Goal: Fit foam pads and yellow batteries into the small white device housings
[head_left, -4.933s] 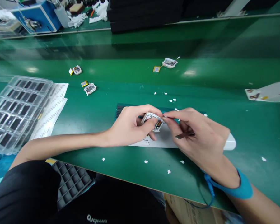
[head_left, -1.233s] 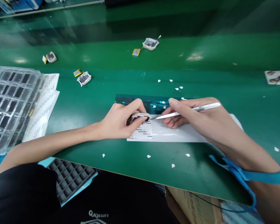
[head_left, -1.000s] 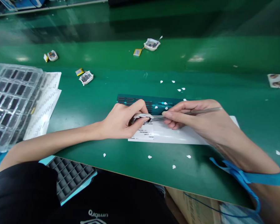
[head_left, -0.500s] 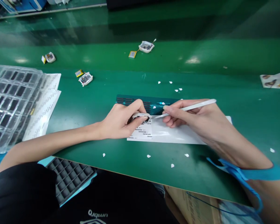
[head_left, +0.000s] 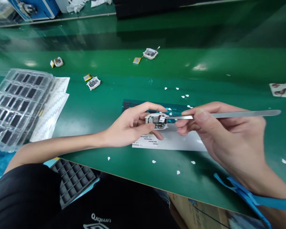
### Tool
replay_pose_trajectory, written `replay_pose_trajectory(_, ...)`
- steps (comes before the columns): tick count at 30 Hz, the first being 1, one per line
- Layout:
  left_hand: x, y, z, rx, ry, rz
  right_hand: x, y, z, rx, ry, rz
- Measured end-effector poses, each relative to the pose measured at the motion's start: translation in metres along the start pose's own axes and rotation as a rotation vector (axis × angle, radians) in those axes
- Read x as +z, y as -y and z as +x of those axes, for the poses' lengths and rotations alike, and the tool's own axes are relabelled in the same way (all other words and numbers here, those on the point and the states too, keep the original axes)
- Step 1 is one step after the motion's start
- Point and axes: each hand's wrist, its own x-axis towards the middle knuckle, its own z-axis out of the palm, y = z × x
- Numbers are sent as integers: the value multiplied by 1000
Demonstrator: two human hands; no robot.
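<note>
My left hand (head_left: 135, 125) is closed round the edge of a small white watch case (head_left: 156, 121), tilted so that its circuit board and a small white label inside show. My right hand (head_left: 219, 127) pinches a metal spudger (head_left: 243, 114), a slim flat bar with a rounded rear end. Its narrow tip meets the right side of the watch case, close to the label. Under both hands lie a white printed sheet (head_left: 145, 142) and a dark teal sheet (head_left: 133, 103) with black strips. My right wrist wears a blue band (head_left: 274, 202).
Across the green bench (head_left: 105, 95) lie a watch case with a yellow battery (head_left: 93, 83), another at the back (head_left: 150, 53) and a third (head_left: 58, 61) at left. Small white stickers (head_left: 153, 162) are scattered about. A clear compartment tray (head_left: 21, 105) stands at left.
The watch case has been turned so its inside faces up toward me. My right hand has shifted right and up close, the spudger now lying nearly level with its tip at the case.
</note>
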Motion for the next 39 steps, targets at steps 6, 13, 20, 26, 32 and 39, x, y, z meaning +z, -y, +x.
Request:
replay_pose_trajectory(6,3,-3,-5,-7,70,-64,1,-5,-4,19,59,-37)
replay_pose_trajectory(13,5,-3,-6,27,47,-9,-1,-7,-5,2,85,-42)
replay_pose_trajectory(20,11,0,-7,-34,36,-59,2,-11,-5,-15,11,-69)
replay_pose_trajectory(26,13,-1,-8,-59,23,-76,4,-10,-4,0,12,-78)
replay_pose_trajectory(32,12,2,-8,-60,10,-60,5,-8,-5,15,23,-103)
replay_pose_trajectory(39,16,11,-10,-22,-62,-82,8,-9,-8,-119,4,-233)
